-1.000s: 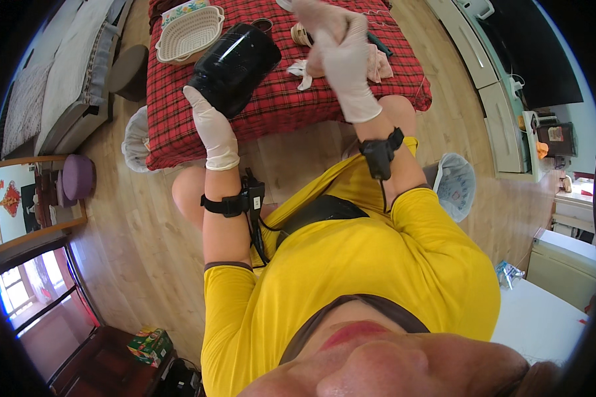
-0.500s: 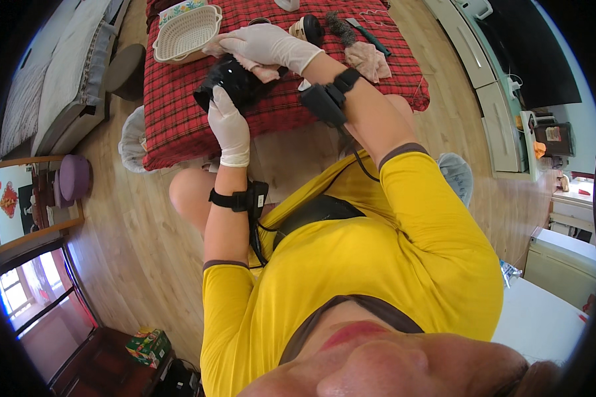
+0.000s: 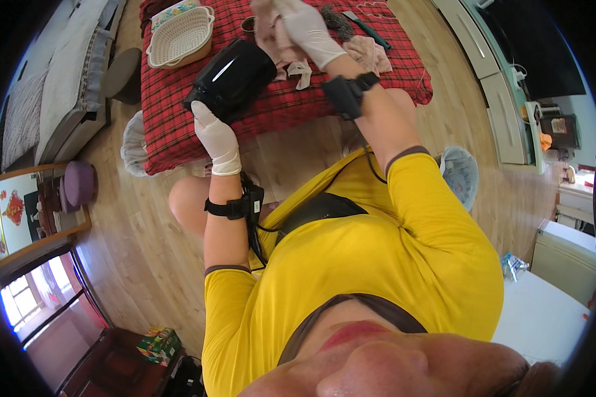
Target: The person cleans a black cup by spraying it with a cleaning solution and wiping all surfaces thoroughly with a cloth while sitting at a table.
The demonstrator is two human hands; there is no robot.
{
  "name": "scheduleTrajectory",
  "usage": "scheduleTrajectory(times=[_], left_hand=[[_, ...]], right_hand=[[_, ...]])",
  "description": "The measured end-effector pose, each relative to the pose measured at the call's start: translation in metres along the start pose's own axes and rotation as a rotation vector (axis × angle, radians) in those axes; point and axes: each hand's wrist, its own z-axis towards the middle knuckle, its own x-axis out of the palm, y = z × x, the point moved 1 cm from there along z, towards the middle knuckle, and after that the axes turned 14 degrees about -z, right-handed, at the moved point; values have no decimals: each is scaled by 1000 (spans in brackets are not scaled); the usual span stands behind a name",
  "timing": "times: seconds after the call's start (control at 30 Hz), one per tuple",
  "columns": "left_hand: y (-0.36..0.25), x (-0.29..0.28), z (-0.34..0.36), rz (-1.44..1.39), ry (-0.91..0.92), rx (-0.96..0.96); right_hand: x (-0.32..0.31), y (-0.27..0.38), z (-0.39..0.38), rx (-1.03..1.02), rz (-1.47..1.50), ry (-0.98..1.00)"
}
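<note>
Two gloved hands are working over the table (image 3: pixel 391 79) with the red checked cloth. The left hand (image 3: pixel 215 135) is holding a shiny black shoe (image 3: pixel 235 76) at the table's near edge. The right hand (image 3: pixel 304 30) is gripping a pale rag (image 3: pixel 275 40) just beside the shoe. A white basket (image 3: pixel 179 36) is sitting on the table, near the shoe.

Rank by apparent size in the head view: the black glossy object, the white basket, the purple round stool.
1. Black glossy object, held by the left hand, and white basket: look alike, unsure.
2. Purple round stool: smallest.
</note>
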Motion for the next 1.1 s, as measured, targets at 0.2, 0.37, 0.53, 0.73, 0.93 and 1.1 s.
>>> scheduleTrajectory(times=[0.2, 0.37, 0.53, 0.73, 0.93, 1.1], left_hand=[[-14, 1, 4, -153, -67, -125], [-17, 0, 6, -258, -52, -151], [-8, 1, 7, -101, 83, -71], [13, 1, 4, 299, 292, 339], [-4, 19, -13, 604, 413, 300], [0, 17, -8, 421, 404, 218]], right_hand=[[-18, 4, 10, -143, 98, -177], [14, 52, -17, -121, 216, -68], [42, 72, -38, -237, -160, 361], [85, 54, -46, -843, -1077, 541], [89, 25, 8, -255, -1089, 900], [83, 56, -16, -357, -1044, 853]])
